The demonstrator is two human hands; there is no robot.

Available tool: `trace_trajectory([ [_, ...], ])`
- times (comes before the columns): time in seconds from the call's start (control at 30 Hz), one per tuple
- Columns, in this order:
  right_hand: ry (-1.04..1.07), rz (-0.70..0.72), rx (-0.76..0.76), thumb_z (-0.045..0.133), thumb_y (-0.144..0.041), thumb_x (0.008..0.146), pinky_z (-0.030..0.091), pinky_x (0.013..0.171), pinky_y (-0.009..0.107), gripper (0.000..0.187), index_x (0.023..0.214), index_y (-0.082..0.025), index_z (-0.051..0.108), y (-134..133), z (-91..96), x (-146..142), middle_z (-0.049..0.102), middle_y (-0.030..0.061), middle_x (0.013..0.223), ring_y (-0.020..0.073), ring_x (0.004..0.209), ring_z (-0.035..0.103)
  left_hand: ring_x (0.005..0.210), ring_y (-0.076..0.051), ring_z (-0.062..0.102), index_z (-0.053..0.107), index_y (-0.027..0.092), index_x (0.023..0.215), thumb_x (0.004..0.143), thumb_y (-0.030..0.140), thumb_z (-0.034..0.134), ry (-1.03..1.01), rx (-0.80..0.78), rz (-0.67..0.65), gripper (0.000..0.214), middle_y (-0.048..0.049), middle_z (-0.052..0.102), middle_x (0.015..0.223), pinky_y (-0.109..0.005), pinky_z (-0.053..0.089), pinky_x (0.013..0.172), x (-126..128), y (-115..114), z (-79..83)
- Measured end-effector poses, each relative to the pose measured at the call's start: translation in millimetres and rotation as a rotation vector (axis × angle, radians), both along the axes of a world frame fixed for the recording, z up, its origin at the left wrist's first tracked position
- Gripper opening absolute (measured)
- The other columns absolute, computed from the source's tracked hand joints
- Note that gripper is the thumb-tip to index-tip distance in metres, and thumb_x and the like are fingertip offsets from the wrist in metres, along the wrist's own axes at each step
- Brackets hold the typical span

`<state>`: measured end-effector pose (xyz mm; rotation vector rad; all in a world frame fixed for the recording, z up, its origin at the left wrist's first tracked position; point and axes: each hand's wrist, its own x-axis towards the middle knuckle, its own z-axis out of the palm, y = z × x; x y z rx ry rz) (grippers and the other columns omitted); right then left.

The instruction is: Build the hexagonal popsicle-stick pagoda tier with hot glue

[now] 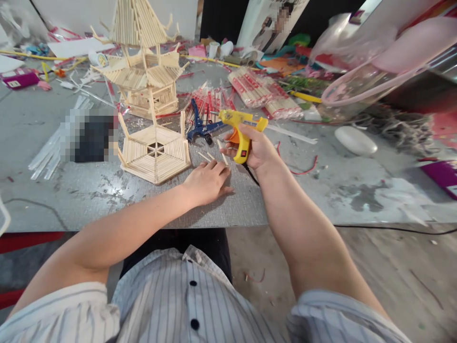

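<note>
My right hand (pixel 260 145) is wrapped around the handle of a yellow hot glue gun (pixel 237 117) with an orange trigger. Its nozzle points left, above the table. My left hand (pixel 207 182) lies low on the tabletop, thumb apart and fingers reaching toward several short wooden stick pieces (pixel 205 156); its fingertips are partly hidden. Just left of it sits a hexagonal base (pixel 157 166) of glued sticks with short upright posts at its corners. Behind that base stands a tiered stick pagoda (pixel 143 71). A blue hand cutter (pixel 203 127) rests beyond my fingers.
Packs of wooden sticks (pixel 252 88) and loose red-wrapped ones lie behind the glue gun. Clear glue sticks (pixel 60 138) spread at left beside a blurred dark object (pixel 93 138). A white computer mouse (pixel 355 141) is at right. The grey table's (pixel 228 214) front edge is close to my body.
</note>
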<state>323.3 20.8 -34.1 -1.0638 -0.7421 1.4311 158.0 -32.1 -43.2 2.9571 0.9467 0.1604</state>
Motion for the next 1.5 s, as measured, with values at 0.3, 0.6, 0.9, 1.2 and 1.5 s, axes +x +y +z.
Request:
trace_trajectory([
  [0.3,0.007,-0.048,-0.031,0.067,-0.045,0.078,0.059,0.059,0.04,0.022,0.076,-0.025,0.057,0.4,-0.3,0.3,0.066,-0.002,0.066,0.0163,0.056,0.062,0.142,-0.037,0.031,0.038,0.006,0.141,0.094,0.041,0.049,-0.088,-0.071,0.112,0.06,-0.0261,0.033,0.151,-0.051,0.036,0.11,-16.3,-5.1,-6.3],
  [0.6,0.035,-0.025,-0.038,0.069,-0.04,0.077,0.058,0.054,0.036,0.019,0.08,-0.026,0.057,3.7,-2.2,3.2,0.067,-0.0019,0.067,0.0144,0.052,0.059,0.145,-0.041,0.018,0.03,0.002,0.146,0.096,0.045,0.042,0.045,-0.166,0.221,0.067,-0.0274,0.023,0.155,-0.052,0.027,0.116,-46.7,-11.0,4.1],
  [0.9,-0.018,-0.019,0.011,0.066,-0.044,0.077,0.057,0.05,0.033,0.019,0.078,-0.027,0.057,3.8,-3.9,4.7,0.068,-0.0032,0.065,0.0139,0.052,0.059,0.143,-0.041,0.027,0.041,0.002,0.138,0.095,0.044,0.045,0.04,-0.133,0.215,0.061,-0.0281,0.033,0.15,-0.054,0.033,0.113,-58.2,-22.1,7.7],
  [1.2,-0.032,-0.058,0.006,0.062,-0.04,0.078,0.056,0.054,0.031,0.018,0.076,-0.023,0.057,7.6,-6.0,13.7,0.067,-0.0018,0.07,0.0109,0.052,0.055,0.115,-0.03,0.054,0.058,0.001,0.12,0.09,0.001,0.03,0.071,0.018,0.317,0.041,-0.0233,0.055,0.125,-0.038,0.051,0.086,-10.2,2.3,41.5],
  [1.5,-0.053,-0.113,0.067,0.062,-0.043,0.072,0.053,0.055,0.031,0.018,0.079,-0.026,0.058,11.3,-7.1,26.0,0.068,-0.0015,0.074,0.0122,0.053,0.054,0.12,-0.036,0.052,0.061,0.008,0.125,0.086,0.01,0.052,0.251,0.003,0.691,0.04,-0.0196,0.062,0.123,-0.046,0.045,0.09,34.3,98.1,59.9],
])
